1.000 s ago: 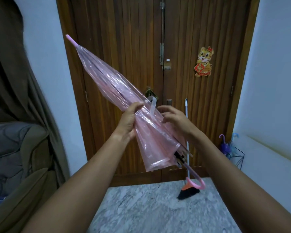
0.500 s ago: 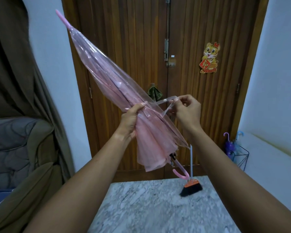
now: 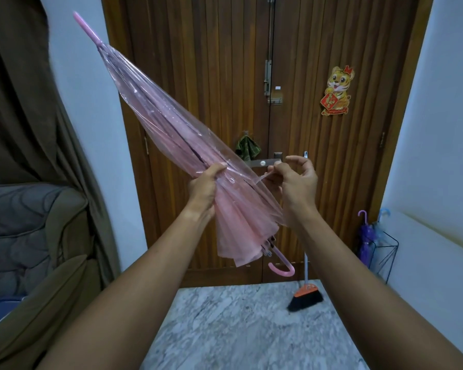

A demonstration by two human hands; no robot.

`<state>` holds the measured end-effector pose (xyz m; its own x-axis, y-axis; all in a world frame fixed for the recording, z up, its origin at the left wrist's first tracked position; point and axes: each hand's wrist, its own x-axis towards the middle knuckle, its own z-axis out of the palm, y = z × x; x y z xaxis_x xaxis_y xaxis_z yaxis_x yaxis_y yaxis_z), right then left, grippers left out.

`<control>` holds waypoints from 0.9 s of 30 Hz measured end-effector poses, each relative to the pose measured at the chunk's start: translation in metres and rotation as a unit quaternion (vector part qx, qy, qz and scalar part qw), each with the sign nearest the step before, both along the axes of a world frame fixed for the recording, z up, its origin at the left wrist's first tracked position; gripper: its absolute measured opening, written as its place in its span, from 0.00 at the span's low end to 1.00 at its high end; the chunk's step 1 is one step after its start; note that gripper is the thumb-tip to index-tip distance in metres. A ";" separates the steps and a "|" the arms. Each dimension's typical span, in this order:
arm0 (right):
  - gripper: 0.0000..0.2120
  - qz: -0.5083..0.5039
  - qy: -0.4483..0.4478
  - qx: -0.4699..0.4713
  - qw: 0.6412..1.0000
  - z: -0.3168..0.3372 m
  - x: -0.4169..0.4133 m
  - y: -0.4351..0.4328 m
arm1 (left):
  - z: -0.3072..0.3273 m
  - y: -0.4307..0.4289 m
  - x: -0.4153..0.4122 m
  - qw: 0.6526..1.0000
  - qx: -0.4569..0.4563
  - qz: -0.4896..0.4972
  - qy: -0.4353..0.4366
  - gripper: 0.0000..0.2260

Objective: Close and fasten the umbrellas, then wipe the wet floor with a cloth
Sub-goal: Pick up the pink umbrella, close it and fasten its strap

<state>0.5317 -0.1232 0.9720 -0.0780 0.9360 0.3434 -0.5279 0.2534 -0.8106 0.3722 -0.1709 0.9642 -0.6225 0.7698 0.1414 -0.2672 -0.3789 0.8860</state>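
The closed pink clear-plastic umbrella (image 3: 171,145) is gripped by the left hand (image 3: 202,188), its thin strap (image 3: 263,177) pinched by the right hand (image 3: 297,182) — not yet fastened, the grey marble floor (image 3: 238,329) seemingly unwiped.

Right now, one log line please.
step: fastening | left hand: grips pink umbrella | right hand: pinches strap | strap: unfastened
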 end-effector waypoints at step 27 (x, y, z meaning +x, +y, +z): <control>0.12 -0.105 -0.531 0.333 0.772 -0.029 -0.003 0.008 | 0.002 -0.002 -0.002 0.997 -0.001 0.049 0.062 0.07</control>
